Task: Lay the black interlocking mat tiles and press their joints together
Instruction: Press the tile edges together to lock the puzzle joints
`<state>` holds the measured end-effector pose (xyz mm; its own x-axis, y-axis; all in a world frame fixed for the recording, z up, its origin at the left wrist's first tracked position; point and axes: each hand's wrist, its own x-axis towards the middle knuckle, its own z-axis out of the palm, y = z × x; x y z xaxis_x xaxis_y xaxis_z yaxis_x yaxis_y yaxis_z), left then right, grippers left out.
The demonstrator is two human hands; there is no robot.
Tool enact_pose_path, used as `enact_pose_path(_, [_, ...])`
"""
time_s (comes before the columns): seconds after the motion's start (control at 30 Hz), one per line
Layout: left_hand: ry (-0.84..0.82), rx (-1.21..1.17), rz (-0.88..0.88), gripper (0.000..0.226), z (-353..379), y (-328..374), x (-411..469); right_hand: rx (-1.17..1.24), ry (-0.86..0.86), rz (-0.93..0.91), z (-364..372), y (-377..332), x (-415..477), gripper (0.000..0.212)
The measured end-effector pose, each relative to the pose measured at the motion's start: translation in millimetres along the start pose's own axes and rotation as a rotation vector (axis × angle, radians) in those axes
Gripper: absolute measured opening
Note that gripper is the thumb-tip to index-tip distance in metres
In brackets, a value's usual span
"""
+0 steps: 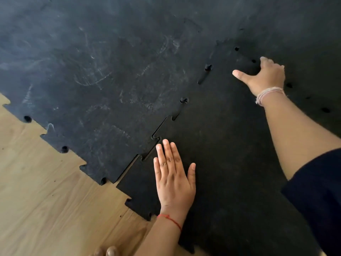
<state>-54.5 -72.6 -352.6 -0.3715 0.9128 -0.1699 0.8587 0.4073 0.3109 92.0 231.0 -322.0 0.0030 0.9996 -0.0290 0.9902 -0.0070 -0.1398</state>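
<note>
The wooden floor (36, 200) showed only at your lower left; the rest of the view was black mat. The scuffed tile (88, 76) lay flat to the left, and the darker tile (230, 163) lay beside it on the right, under both your hands. Between them the joint (177, 115) ran on a diagonal, from the near edge by the floor up and away toward the upper right. Near the floor its tabs looked seated or nearly so; farther along, open slots still gaped, so I judge that stretch not yet pressed home.

Your left hand (175, 178) lay flat and spread on the darker tile, palm down, fingertips just beside the near end of the joint, which sat up and to the left of it. Your right hand (265, 76) reached well beyond, fingers curled down onto the mat and thumb stretched out to the left, holding nothing that I could see. The open slots lay to its left and nearer to you, closer to that hand than to the other, so pressing them probably fell to your right.
</note>
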Motion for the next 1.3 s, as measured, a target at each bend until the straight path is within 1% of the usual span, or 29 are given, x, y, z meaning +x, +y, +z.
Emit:
enact_pose_path(0.13, [0.012,0.022,0.038,0.069,0,-9,1,0.014,0.034,0.015,4,9,-4,0.102])
enact_pose_path(0.27, [-0.005,0.043,0.076,0.070,0,-16,-2,0.002,-0.027,0.033,9,14,-11,0.100])
enact_pose_path(0.4, [0.000,0.052,0.056,0.069,1,-14,-1,0.108,-0.091,0.100,11,6,-16,0.096])
enact_pose_path(0.43, [0.000,0.049,0.053,0.069,0,-14,-2,0.120,-0.087,0.078,12,-1,-24,0.092])
enact_pose_path(0.47, [0.001,0.039,0.056,0.069,0,-14,-2,0.113,-0.068,-0.002,15,-11,-40,0.085])
enact_pose_path(0.5, [0.007,0.022,0.059,0.068,-1,-14,-3,0.102,-0.039,-0.141,22,-24,-62,0.078])
enact_pose_path(0.57, [0.037,-0.023,0.044,0.066,-2,-13,-3,0.121,-0.035,-0.546,39,-53,-120,0.067])
enact_pose_path(0.63, [0.090,-0.080,-0.081,0.065,-3,-13,-5,0.098,-0.106,-1.013,50,-68,-170,0.061])
enact_pose_path(0.67, [0.114,-0.107,-0.171,0.066,-5,-14,-7,0.056,-0.148,-1.170,53,-69,-182,0.060])
enact_pose_path(0.7, [0.125,-0.122,-0.246,0.066,-6,-17,-11,0.011,-0.180,-1.249,54,-68,-186,0.061])
enact_pose_path(0.77, [0.115,-0.114,-0.316,0.067,-8,-22,-20,-0.059,-0.214,-1.253,51,-67,-184,0.066])
enact_pose_path(0.97, [0.072,-0.085,-0.357,0.068,-8,-26,-24,-0.135,-0.292,-1.186,45,-72,-184,0.077])
enact_pose_path(1.13, [0.041,-0.068,-0.372,0.066,-12,-23,-19,-0.173,-0.307,-1.165,41,-77,-182,0.077])
enact_pose_path(1.3, [0.077,-0.067,-0.359,0.066,-8,-26,-21,-0.133,-0.316,-1.152,45,-80,-184,0.076])
